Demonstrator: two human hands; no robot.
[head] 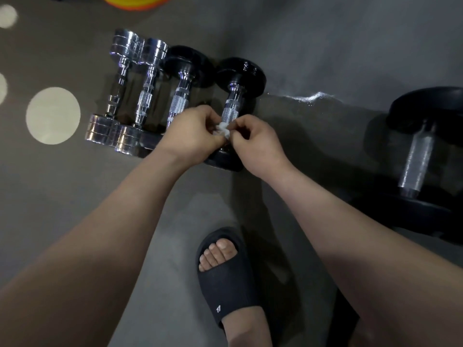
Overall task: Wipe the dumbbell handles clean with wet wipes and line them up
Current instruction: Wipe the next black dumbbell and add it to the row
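A row of dumbbells point(150, 96) lies side by side on the floor point(62, 196), handles running front to back. The left hand point(190, 136) and right hand point(258, 146) meet over the rightmost dumbbell point(235, 96), a wipe point(223, 128) pinched between them. A larger dumbbell point(418, 161) lies well apart to the right. A slippered foot point(225, 276) stands before the row.

Head-worn view, facing steeply down, seemingly near floor point(62, 176)
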